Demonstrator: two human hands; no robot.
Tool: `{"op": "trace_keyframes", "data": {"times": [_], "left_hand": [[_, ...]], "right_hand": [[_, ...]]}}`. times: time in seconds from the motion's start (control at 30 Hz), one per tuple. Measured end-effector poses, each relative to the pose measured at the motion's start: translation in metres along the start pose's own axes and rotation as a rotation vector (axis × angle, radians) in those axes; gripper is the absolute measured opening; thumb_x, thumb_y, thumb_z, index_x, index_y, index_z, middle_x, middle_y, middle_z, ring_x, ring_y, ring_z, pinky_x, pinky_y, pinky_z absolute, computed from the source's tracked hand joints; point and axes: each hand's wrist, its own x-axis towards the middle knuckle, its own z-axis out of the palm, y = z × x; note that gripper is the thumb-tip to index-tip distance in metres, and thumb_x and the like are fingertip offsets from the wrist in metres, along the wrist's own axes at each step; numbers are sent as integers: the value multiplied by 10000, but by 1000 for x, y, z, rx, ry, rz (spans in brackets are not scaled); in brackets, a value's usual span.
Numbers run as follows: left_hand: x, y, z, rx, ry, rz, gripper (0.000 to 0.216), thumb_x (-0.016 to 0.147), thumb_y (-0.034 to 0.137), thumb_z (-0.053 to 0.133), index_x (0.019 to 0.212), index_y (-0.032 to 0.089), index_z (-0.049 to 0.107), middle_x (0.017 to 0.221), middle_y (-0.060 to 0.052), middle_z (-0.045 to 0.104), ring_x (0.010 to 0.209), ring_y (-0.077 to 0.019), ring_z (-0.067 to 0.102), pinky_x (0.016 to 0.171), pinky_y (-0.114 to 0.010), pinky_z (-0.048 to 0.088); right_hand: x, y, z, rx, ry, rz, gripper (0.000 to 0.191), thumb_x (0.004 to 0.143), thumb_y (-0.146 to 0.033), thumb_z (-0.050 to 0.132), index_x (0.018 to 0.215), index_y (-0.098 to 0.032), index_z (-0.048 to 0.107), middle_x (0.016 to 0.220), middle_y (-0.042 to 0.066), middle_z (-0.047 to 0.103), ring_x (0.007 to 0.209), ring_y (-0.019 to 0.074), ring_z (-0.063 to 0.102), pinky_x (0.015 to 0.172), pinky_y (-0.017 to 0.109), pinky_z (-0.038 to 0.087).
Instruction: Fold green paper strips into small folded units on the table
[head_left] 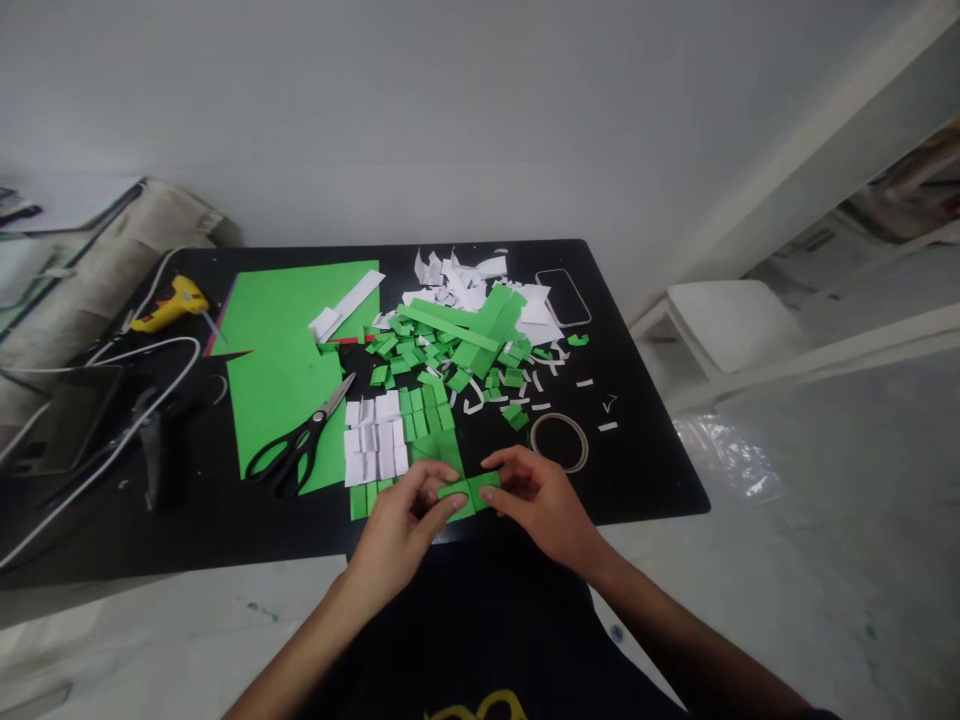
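Note:
Near the table's front edge, my left hand (pixel 411 515) and my right hand (pixel 541 500) pinch a small folded green paper strip (pixel 480 488) between them, thumbs in front and fingers behind. Below and behind the strip lies a green sheet (pixel 435 452), partly hidden by my hands. To its left, folded white paper pieces (pixel 376 440) stand in rows, with folded green pieces (pixel 426 408) beside them. More green folded pieces (pixel 363 500) sit just left of my left hand. Black-handled scissors (pixel 304 438) lie partly open on a green sheet (pixel 285 395) farther left.
Loose green pieces (pixel 405 355), long green strips (pixel 480 330) and white scraps (pixel 461 280) are heaped at the back. A tape roll (pixel 559 443) lies right of my right hand. Left are a yellow glue gun (pixel 176 303) and a white cable (pixel 142 420). A white stool (pixel 731 315) stands right.

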Motion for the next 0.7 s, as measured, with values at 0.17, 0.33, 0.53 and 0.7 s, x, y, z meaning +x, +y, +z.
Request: {"op": "trace_keyframes", "data": {"times": [0.17, 0.33, 0.53, 0.7], "left_hand": [[4, 3, -6, 119, -35, 58, 312, 966, 464, 704, 1178, 236, 709, 748, 33, 626, 657, -152, 607, 602, -258, 473], [8, 10, -30, 143, 72, 123, 308, 979, 476, 688, 1166, 233, 716, 1045, -52, 804, 941, -212, 768, 878, -355, 619], [11, 4, -80, 291, 268, 82, 389, 941, 576, 675, 1062, 218, 767, 1078, -67, 830, 928, -234, 775, 852, -345, 628], [7, -2, -119, 521, 434, -27, 416, 896, 613, 638, 1006, 236, 777, 1025, -53, 836, 863, -251, 763, 799, -352, 603]], "right_hand": [[3, 3, -4, -27, -23, -20, 213, 839, -319, 828, 1011, -227, 741, 781, -28, 674, 717, 166, 675, 687, 317, 558], [10, 9, -11, -225, 67, -89, 182, 870, -294, 788, 1040, -230, 764, 885, 22, 749, 831, 218, 729, 789, 381, 602], [12, 5, -26, -664, 140, -204, 202, 966, -289, 717, 1141, -204, 768, 1074, 109, 758, 861, 265, 733, 842, 486, 635], [14, -12, -58, -907, 205, -271, 290, 925, -265, 770, 1213, -244, 743, 1244, 132, 747, 1240, 378, 684, 1080, 628, 575]]}}
